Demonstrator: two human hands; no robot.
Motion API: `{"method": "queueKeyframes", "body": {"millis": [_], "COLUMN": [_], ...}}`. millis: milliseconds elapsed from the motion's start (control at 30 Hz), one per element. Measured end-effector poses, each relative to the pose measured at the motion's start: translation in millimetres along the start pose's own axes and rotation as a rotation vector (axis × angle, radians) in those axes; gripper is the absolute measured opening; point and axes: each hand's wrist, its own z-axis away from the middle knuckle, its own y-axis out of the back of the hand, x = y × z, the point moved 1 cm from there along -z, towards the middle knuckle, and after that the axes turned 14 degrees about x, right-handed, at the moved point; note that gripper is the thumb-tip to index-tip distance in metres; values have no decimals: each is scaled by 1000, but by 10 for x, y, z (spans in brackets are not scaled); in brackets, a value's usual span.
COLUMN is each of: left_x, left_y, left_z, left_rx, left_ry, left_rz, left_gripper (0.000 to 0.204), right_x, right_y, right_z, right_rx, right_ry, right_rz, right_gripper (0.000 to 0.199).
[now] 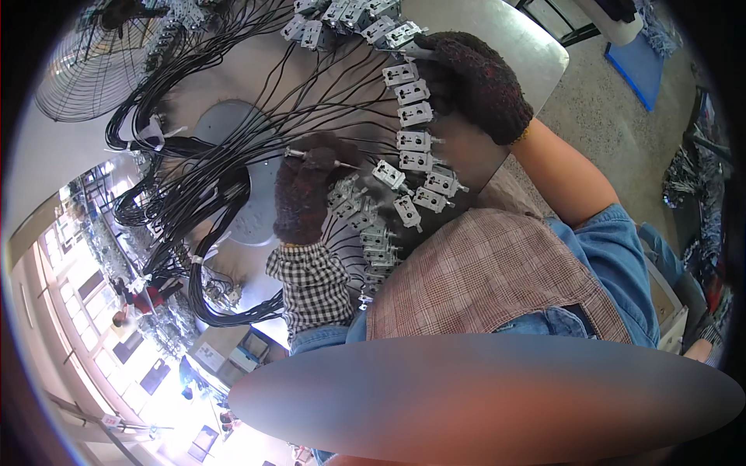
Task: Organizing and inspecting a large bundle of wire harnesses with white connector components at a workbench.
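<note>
My right hand (480,87), in a dark knitted glove, has its fingers closed at the far end of a row of small silver metal fittings (415,141). Its fingertips pinch one fitting (404,36) beside a heap of similar ones. My left hand (305,190), gloved the same way, lies over black cables (233,147) with its fingers curled. A slim metal rod with a thin pointed tip (296,153) sticks out on both sides of those fingers; its exact kind is unclear. Several loose-angled fittings (406,211) lie near my apron.
The cables run in thick tied bundles (233,307) along the left of the metal table (513,31). A grey round disc (233,120) lies under them. A wire-cage fan (93,70) stands far left. A blue panel (636,70) lies on the floor at right.
</note>
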Motion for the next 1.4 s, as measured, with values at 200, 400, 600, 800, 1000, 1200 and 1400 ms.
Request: {"method": "queueKeyframes", "body": {"millis": [200, 400, 600, 800, 1000, 1200, 1400], "left_x": [-147, -268, -165, -163, -251, -115, -234], "left_y": [262, 449, 410, 183, -18, -477, -643], "left_z": [147, 253, 331, -23, -356, -155, -188], "left_rx": [82, -365, -375, -105, -135, -220, 117], "left_ry": [154, 308, 367, -227, -227, 148, 192], "left_rz": [188, -35, -8, -196, -340, 470, 686], "left_gripper": [38, 24, 32, 38, 21, 31, 22], "right_x": [24, -13, -5, 16, 35, 53, 79], "right_y": [16, -28, -75, -30, 0, 18, -7], "right_z": [-9, 23, 35, 31, 53, 36, 0], "right_rx": [-3, -12, 28, 1, 25, 37, 13], "right_ry": [66, -17, 26, 35, 76, 106, 3], "right_rz": [1, 10, -13, 7, 93, 132, -100], "right_gripper": [29, 29, 29, 28, 38, 36, 26]}}
